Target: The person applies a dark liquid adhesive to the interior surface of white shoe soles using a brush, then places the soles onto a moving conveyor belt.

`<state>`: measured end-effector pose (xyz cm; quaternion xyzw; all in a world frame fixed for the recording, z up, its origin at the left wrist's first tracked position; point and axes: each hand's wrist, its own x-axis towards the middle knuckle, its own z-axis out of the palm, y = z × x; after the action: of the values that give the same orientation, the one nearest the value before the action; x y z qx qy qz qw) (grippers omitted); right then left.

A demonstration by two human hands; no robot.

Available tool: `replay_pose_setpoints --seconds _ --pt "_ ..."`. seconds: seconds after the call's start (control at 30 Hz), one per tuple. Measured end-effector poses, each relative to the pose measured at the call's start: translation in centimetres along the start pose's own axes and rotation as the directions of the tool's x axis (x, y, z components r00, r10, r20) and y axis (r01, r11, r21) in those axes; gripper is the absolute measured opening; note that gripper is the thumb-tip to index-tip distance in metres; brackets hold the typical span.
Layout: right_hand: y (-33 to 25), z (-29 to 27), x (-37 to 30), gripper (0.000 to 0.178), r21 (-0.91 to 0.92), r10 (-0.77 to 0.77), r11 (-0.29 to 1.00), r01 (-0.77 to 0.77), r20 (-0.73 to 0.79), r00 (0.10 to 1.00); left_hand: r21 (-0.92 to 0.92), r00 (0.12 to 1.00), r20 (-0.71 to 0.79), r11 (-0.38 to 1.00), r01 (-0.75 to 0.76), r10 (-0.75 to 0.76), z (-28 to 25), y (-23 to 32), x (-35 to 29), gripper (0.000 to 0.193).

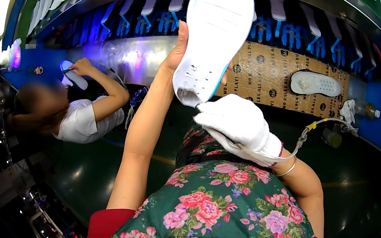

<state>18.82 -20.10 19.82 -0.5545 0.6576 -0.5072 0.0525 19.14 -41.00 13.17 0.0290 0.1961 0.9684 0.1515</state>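
A white shoe sole is held up in front of me, its broad end at the top edge and its narrow heel end toward me. My bare left hand grips it from behind, with the thumb at the left edge and fingertips showing at the right. My right hand, in a white knit glove, is closed around a thin brush-like tool whose dark tip is at the heel end. A clear hose runs along my right wrist toward the glove. The tool's handle is hidden inside the glove.
Another white sole lies on printed brown cardboard at the right. Beyond the bench, several soles hang on a rack. A crumpled white cloth sits near the hose fitting. At the left, a co-worker handles another sole.
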Motion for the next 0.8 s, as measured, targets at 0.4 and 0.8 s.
replay_pose_setpoints --seconds 0.4,0.8 --pt "0.2 0.0 0.0 0.023 0.092 0.049 0.994 -0.052 0.035 0.998 0.541 0.837 -0.482 0.662 0.518 -0.261 1.6 1.6 1.0 0.081" --pt "0.6 -0.8 -1.1 0.016 0.439 0.456 0.766 -0.471 0.146 0.878 0.763 0.669 -0.614 -0.097 0.64 -0.419 4.0 1.7 2.8 0.112"
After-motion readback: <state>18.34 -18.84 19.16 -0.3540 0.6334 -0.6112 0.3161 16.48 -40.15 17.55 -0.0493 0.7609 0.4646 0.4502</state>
